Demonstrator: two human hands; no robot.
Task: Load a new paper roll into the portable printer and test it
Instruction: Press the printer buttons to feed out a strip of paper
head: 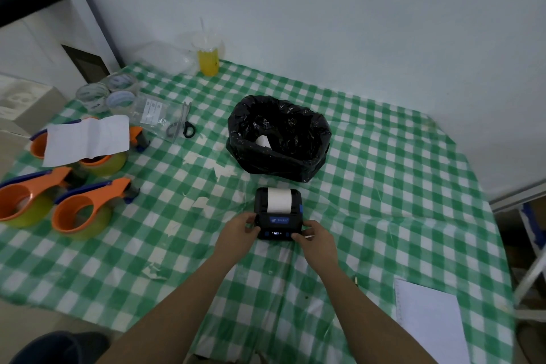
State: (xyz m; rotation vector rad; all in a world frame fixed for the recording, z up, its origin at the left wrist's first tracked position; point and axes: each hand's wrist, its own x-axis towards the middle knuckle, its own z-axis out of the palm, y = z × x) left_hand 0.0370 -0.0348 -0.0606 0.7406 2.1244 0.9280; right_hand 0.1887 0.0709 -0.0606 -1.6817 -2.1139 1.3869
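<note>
A small black portable printer (278,223) sits on the green checked tablecloth (384,186), its display lit. A strip of white paper (279,199) lies over its top, coming out of the slot. My left hand (240,230) grips the printer's left side. My right hand (313,238) holds its right front corner, thumb on the front panel by the buttons. Whether a roll is inside is hidden by the closed cover.
A bin lined with a black bag (279,137) stands just behind the printer, a white scrap inside. Orange tape dispensers (85,207) and a white sheet (88,139) lie left, scissors (184,124) behind, a yellow drink cup (208,57) at the wall, paper (431,319) near right.
</note>
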